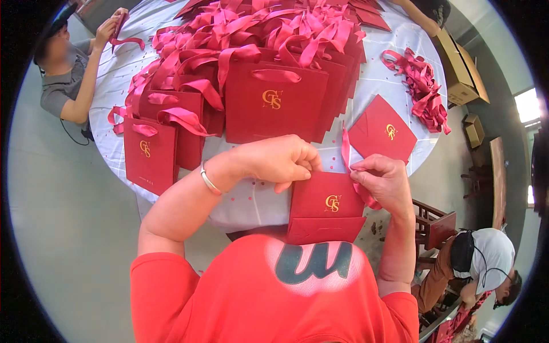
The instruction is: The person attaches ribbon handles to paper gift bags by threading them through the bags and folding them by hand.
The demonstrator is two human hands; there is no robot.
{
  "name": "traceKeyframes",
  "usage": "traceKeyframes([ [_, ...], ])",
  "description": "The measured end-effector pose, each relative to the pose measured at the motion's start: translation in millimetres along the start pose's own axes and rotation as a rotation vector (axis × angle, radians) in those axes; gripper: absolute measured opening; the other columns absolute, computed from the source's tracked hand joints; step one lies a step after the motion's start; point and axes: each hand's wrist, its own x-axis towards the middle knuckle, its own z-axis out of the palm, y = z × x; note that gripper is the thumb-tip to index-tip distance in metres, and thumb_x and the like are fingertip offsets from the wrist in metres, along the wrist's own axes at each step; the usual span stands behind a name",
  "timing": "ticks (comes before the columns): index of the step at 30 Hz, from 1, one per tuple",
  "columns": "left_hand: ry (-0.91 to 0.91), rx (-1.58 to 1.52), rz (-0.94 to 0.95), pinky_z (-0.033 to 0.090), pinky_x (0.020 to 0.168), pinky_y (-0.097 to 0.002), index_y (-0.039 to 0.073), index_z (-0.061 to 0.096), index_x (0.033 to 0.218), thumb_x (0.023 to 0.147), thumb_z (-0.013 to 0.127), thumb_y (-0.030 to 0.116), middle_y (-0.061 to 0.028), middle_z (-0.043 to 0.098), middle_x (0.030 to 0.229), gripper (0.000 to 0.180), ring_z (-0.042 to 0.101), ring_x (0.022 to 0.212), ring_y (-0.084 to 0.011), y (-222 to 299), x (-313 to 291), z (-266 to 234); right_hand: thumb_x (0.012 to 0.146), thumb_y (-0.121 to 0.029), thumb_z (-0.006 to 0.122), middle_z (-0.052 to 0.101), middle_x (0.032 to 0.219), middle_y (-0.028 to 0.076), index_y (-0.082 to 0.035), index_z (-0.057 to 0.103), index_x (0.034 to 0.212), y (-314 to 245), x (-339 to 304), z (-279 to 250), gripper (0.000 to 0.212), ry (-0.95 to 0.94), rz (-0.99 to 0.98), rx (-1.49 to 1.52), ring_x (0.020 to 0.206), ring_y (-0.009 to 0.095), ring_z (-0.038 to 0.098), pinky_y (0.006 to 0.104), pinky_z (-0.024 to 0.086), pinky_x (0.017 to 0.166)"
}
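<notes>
A flat, folded red paper gift bag (310,197) with a gold emblem lies in front of me at the table's near edge, its bottom flap toward my body. My left hand (286,160), a silver bangle on its wrist, is closed with thumb and fingers on the bag's upper left edge. My right hand (386,182) is closed in a pinch on a pink-red ribbon (346,147) at the bag's upper right corner. Part of that ribbon hangs below the fingers. Just beyond the right hand lies another flat red bag (378,128) without a visible handle.
Many finished red bags (274,108) with ribbon handles crowd the white-covered round table (111,151). A heap of loose ribbons (424,91) lies at right. One person (68,74) handles a bag at left; another (486,257) bends over at lower right. Cardboard boxes (457,71) stand beyond.
</notes>
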Motion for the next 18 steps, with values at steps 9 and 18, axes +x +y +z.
traceKeyframes([
  [9,-0.097,-0.039,-0.038,0.036,0.044,-0.0228,-0.001,0.054,0.114,0.100,0.044,0.009,0.0023,0.051,0.068,0.020,0.054,0.045,-0.0064,-2,3,7,0.079,0.002,0.074,0.065,0.081,0.010,0.002,0.072,0.095,-1,-14,12,0.016,0.157,-0.275,-0.253,0.065,0.015,0.064,0.0271,0.050,0.057],
  [18,-0.057,-0.110,-0.061,0.036,0.040,-0.0218,-0.001,0.054,0.111,0.097,0.044,0.007,-0.0016,0.058,0.068,0.019,0.059,0.047,-0.0083,-2,3,8,0.083,-0.007,0.075,0.069,0.089,0.014,-0.001,0.067,0.106,-6,-38,51,0.025,0.109,-0.281,-0.175,0.078,0.020,0.069,0.0294,0.054,0.069],
])
